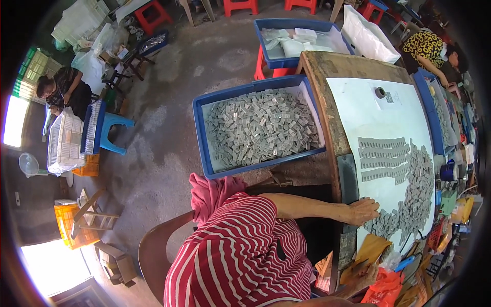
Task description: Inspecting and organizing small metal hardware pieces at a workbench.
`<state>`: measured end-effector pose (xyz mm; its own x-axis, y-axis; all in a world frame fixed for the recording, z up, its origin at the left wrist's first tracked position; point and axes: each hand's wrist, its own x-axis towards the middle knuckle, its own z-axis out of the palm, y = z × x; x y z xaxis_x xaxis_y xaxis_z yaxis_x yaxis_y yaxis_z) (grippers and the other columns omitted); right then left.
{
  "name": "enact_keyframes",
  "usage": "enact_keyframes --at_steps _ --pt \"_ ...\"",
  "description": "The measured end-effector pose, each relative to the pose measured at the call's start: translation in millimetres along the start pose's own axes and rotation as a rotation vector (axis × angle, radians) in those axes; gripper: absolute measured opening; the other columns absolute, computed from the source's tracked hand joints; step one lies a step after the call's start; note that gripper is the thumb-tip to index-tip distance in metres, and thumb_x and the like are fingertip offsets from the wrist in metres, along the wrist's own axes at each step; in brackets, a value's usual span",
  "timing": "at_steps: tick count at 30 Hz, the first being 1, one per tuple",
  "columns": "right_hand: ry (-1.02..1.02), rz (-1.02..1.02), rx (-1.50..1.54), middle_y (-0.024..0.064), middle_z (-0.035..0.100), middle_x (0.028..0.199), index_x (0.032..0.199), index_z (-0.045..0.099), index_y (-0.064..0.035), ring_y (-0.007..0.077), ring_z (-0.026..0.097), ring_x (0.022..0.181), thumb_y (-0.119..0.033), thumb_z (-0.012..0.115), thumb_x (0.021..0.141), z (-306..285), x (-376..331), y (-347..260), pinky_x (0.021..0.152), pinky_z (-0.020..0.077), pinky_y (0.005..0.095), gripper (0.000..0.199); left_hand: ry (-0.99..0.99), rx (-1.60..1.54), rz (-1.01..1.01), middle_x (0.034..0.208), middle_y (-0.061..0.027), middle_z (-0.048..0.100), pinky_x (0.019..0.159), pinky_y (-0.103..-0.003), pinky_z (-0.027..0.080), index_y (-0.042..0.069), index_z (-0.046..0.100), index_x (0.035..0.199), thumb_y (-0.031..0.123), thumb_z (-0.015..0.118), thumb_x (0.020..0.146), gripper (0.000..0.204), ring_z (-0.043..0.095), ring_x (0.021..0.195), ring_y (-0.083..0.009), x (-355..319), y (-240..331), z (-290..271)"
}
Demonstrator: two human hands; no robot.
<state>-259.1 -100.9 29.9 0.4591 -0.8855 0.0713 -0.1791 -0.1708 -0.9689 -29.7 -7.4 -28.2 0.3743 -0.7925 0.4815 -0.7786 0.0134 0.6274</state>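
Pieces (422,187): small, grey, probably light, stiff | hold: by edges | left hand (364,211): over desk (353,66), beside pile | grip: cannot tell if pinching

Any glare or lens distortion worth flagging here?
Head view: the bright opening at lower left and the window at left are blown out; the white sheet bows at its right edge; corners go black; the left hand and gray pieces are readable.

Parts (420,184) grey; tray (266,164) blue; shirt (220,256) red-white striped; mug (448,171) probably navy.
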Motion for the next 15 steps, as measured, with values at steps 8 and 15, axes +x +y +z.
enact_keyframes --at_steps 8,15 --pt "0.05 0.083 0.106 -0.0042 0.029 0.05 0.068 0.045 -0.0071 0.0035 0.024 0.043 -0.013 0.052 0.086 10 -4 -10 0.041 0.0157 0.0199 0.02 0.033 -0.042 0.004 0.085 -0.009 0.045 0.071 -0.035 0.039 0.004 0.052 0.075 0.007 0.067 0.056 0.025 0.047 0.082 -0.025 -2 2 -2" --pt "0.014 0.013 -0.034 -0.004 0.029 0.052 0.071 0.046 -0.0058 0.0044 0.025 0.045 -0.011 0.052 0.086 5 -3 -7 0.043 0.0168 0.0204 0.017 0.035 -0.062 0.001 0.086 -0.0093 0.044 0.07 -0.036 0.04 0.004 0.051 0.075 0.005 0.064 0.058 0.021 0.047 0.082 -0.025 -2 3 -2"
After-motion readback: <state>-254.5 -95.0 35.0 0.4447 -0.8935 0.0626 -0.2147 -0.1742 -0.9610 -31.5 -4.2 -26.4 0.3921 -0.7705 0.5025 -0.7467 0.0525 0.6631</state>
